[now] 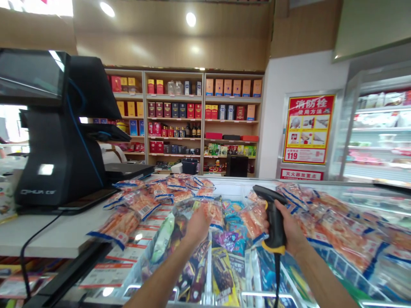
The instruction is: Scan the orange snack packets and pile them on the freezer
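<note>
My right hand (290, 229) grips a black barcode scanner (272, 218) with a yellow band at its base, its head pointing left and its cable hanging down. My left hand (197, 226) reaches forward and holds the edge of a clear packet of orange food (210, 211) lying on the chest freezer. Several similar packets (154, 192) with blue-edged labels are spread over the freezer lid around both hands.
A black checkout terminal (58, 141) with a screen stands on the white counter (48, 233) at left. Ice cream wrappers (221, 269) show under the freezer glass. Shelves of boxed goods (186, 111) line the back wall; a fridge cabinet (375, 132) stands at right.
</note>
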Tool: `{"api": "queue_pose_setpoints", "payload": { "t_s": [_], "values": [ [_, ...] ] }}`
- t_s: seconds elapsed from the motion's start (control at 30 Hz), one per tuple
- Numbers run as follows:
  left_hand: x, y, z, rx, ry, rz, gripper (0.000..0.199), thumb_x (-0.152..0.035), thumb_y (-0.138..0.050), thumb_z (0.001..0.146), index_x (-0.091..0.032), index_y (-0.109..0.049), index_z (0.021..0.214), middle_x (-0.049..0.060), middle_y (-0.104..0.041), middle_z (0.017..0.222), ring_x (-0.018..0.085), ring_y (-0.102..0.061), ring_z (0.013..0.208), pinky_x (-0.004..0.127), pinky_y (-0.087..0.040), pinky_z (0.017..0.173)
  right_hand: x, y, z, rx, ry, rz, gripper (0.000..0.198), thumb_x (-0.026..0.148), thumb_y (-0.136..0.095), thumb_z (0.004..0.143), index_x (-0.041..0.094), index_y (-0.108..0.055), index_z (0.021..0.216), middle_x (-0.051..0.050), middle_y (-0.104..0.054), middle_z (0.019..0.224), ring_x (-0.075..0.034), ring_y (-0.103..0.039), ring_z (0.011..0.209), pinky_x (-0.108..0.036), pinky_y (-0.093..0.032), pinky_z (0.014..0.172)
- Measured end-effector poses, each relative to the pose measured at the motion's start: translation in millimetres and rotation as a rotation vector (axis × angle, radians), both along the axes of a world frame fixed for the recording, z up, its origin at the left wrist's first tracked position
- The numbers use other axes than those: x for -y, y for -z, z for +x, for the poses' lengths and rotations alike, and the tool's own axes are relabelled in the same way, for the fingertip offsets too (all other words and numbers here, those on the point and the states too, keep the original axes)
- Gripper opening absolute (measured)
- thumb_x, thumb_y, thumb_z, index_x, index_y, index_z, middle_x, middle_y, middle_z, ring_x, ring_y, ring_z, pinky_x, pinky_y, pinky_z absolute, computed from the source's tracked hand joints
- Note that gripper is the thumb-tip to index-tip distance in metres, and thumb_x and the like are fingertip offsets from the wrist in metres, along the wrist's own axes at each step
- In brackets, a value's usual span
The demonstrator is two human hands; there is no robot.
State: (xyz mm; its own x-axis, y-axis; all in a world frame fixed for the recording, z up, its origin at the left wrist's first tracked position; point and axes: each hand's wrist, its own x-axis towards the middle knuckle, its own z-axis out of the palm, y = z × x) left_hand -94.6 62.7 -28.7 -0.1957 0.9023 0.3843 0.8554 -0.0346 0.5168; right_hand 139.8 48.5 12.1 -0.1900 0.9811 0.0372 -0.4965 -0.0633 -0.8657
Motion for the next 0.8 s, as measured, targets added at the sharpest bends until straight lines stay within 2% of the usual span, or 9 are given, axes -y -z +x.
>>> {"api": "queue_pose_setpoints", "payload": {
  "t_s": [0.13, 0.3, 0.53, 0.8],
  "values": [
    [-5.2, -1.1, 40.5, 0.01, 0.073, -0.056, 0.038, -0.023, -0.039, 0.07, -0.011, -0.041, 0.106, 0.013, -0.052, 0.104, 0.018, -0.048, 0.095, 0.025, -0.034, 0.079, 1.0, 0.2, 7.6, -0.049, 0.045, 0.019, 0.022, 0.036, -0.048, 0.067, 0.016, -0.051, 0.073, 0.002, -0.056, 0.051, -0.009, -0.05, 0.039, -0.019, -0.04, 0.034],
    [-4.3, -2.7, 73.0, 0.011, 0.155, -0.098, 0.047, -0.022, -0.042, 0.067, -0.013, -0.034, 0.113, 0.012, -0.037, 0.122, 0.017, -0.041, 0.104, 0.022, -0.03, 0.085, 0.8, -2.7, 9.5, -0.064, 0.085, -0.004, 0.022, 0.038, -0.049, 0.067, 0.016, -0.05, 0.069, 0.002, -0.055, 0.048, -0.009, -0.05, 0.039, -0.018, -0.039, 0.033],
    [-16.4, 4.1, 100.8, -0.003, 0.266, -0.157, 0.059, -0.022, -0.043, 0.065, -0.012, -0.026, 0.121, 0.01, -0.025, 0.13, 0.019, -0.026, 0.117, 0.026, -0.022, 0.092, 3.2, -9.5, 14.7, -0.098, 0.2, 0.016, 0.02, 0.035, -0.05, 0.065, 0.016, -0.048, 0.067, 0.004, -0.053, 0.045, -0.008, -0.048, 0.035, -0.018, -0.039, 0.033],
    [-28.4, 5.4, 119.0, 0.011, 0.372, -0.188, 0.066, -0.027, -0.046, 0.064, -0.01, -0.022, 0.123, 0.012, -0.019, 0.133, 0.021, -0.024, 0.118, 0.028, -0.023, 0.093, 0.4, -11.4, 19.7, -0.076, 0.29, 0.031, 0.021, 0.036, -0.05, 0.066, 0.015, -0.05, 0.066, 0.002, -0.055, 0.047, -0.009, -0.051, 0.039, -0.019, -0.041, 0.037]
  ]
}}
